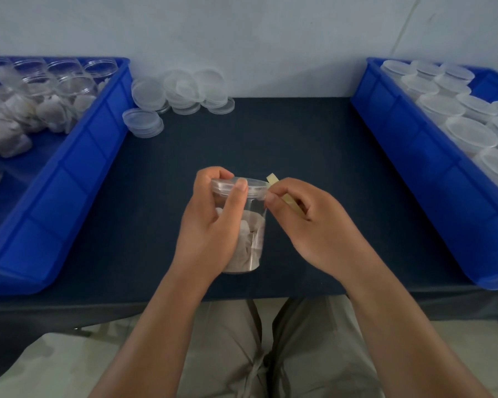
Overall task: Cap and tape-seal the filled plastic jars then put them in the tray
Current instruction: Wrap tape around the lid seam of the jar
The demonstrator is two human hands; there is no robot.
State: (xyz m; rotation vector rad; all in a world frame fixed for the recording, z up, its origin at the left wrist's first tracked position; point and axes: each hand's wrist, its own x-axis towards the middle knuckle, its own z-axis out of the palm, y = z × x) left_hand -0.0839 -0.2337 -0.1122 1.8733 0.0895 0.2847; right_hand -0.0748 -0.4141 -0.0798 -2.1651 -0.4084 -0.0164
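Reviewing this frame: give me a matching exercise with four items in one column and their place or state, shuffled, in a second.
Items
1. left hand
2. right hand
3. loose lids
4. right tray

States
A. stacked at the far edge of the table
B. holds capped jars
C. grips the filled jar
D. pinches a yellowish tape strip at the jar's lid

Pairs: 1-C, 2-D, 3-A, 4-B
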